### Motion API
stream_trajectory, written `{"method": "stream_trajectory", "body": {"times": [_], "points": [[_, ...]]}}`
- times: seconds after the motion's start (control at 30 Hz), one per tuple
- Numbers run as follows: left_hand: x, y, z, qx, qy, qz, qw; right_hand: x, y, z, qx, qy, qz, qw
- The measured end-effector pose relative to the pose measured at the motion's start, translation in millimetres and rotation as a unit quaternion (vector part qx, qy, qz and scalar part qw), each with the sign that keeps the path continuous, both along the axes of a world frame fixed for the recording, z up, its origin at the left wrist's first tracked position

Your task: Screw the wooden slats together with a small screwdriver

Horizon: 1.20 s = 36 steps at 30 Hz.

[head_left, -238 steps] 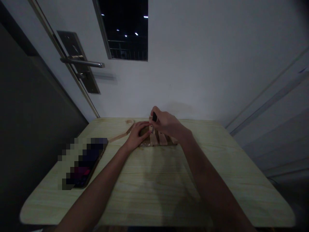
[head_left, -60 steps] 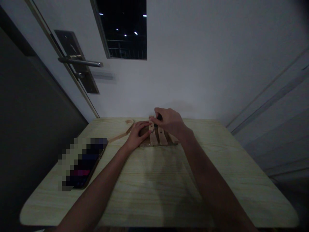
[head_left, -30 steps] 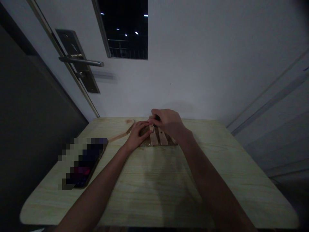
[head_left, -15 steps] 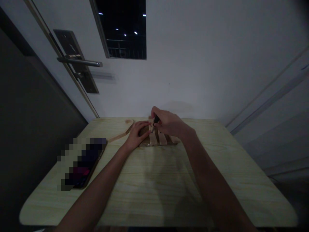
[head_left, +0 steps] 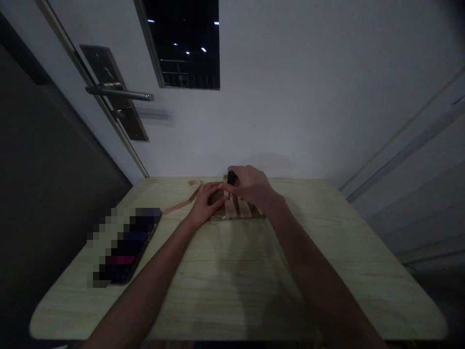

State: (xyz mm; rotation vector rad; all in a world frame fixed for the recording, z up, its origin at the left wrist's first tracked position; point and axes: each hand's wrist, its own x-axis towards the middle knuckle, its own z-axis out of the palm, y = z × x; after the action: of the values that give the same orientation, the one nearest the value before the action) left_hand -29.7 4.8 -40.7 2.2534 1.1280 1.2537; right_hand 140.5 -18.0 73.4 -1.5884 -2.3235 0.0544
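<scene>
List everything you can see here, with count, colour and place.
slat piece: one, light wood slats on a darker base, far middle of table
strip: one, pale wood, curled end, left of slat piece
phone: one, dark, blurred, near left of table
table: one, pale wood grain
door handle: one, metal, upper left
window: one, dark, above
tool: one, black, in right hand
left hand: pressing on slat piece
right hand: gripping tool over slats

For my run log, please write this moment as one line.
left hand: flat on slatted wooden piece | right hand: gripping small dark tool above slats | table: phone left
</scene>
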Motion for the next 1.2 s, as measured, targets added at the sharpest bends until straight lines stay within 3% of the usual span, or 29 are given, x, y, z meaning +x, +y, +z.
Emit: {"method": "stream_trajectory", "body": {"times": [0.2,0.5,0.73,1.0,1.2], "points": [[0.9,-1.6,2.6,0.0,0.0,-0.003,1.0,-0.9,-1.0,-3.4,0.015,0.053,0.045,0.997],[0.1,-1.6,3.5,0.001,-0.003,-0.021,1.0,6.7,-9.8,5.2,0.009,0.012,-0.002,1.0],[0.4,-2.4,4.6,-0.004,-0.001,-0.017,1.0,9.7,-5.9,3.6,-0.016,0.059,0.085,0.994],[-0.5,-1.7,3.8,-0.008,0.005,-0.02,1.0,10.9,-0.7,4.5,0.014,0.037,0.012,0.999],[-0.4,0.2,0.3,0.005,0.003,-0.008,1.0,2.7,-4.5,4.4,0.017,-0.01,0.018,1.0]]}}
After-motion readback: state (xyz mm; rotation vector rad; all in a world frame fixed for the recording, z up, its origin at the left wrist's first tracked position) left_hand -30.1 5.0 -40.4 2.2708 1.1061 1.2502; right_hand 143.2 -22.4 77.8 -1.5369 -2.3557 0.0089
